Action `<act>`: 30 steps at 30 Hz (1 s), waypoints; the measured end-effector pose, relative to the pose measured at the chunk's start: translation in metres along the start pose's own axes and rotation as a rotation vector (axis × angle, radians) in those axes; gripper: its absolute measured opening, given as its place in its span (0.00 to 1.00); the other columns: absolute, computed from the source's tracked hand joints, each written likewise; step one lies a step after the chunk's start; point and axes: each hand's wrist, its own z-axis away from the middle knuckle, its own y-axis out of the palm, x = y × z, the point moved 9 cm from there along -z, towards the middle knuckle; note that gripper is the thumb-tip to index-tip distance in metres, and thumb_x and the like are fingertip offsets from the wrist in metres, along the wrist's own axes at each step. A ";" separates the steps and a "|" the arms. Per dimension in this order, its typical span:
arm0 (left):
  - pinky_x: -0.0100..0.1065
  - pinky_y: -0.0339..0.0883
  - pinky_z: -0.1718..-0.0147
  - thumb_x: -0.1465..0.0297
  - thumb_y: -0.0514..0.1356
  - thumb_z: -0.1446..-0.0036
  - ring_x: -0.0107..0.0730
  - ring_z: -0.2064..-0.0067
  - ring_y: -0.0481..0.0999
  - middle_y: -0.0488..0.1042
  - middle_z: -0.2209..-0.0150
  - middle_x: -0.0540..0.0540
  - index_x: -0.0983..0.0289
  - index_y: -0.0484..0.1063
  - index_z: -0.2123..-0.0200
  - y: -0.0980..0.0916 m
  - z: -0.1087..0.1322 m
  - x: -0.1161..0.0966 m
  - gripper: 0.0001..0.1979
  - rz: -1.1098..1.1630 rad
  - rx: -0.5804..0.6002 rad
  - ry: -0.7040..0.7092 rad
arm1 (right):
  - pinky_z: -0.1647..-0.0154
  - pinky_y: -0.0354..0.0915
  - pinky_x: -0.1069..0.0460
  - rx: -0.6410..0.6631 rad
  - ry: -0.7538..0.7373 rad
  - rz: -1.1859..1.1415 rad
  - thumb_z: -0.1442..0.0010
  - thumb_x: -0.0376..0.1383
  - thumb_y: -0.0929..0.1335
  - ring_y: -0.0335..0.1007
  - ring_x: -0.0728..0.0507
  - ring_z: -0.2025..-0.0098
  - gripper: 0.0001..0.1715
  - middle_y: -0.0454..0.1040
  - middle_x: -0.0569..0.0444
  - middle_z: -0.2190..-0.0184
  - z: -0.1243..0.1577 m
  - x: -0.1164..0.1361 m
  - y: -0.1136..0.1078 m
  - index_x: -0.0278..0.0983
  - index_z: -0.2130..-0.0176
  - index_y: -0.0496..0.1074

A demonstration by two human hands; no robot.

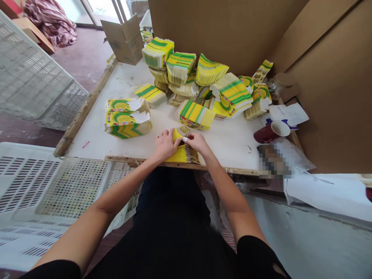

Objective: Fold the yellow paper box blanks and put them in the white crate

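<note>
In the head view, a yellow cardboard carton (176, 134) with a pale inner flap lies at the table's front edge, between my two hands. My left hand (166, 145) grips its left side, thumb towards the middle. From the right, my right hand (198, 142) pinches the flap, with a white wrap on one finger. Beneath them sits a fanned stack of flat yellow cartons (183, 155), partly covered by my hands. Just behind is a bundle of yellow and green cartons (195, 114); another bundle of cartons (128, 123) stands to the left.
Piled carton bundles (181, 68) fill the back of the table (95, 135). An open cardboard box (124, 42) stands at the back left. To the right are a maroon mug (266, 133), a pixelated item (274, 161) and a plastic bag (296, 155). White crates (37, 77) flank the left side.
</note>
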 end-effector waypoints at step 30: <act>0.44 0.62 0.51 0.58 0.49 0.37 0.49 0.47 0.69 0.70 0.49 0.65 0.63 0.60 0.40 -0.005 -0.004 0.004 0.25 0.043 0.021 -0.064 | 0.66 0.63 0.54 0.419 -0.334 0.259 0.52 0.30 0.64 0.68 0.48 0.70 0.12 0.76 0.56 0.72 0.027 0.011 -0.005 0.33 0.67 0.76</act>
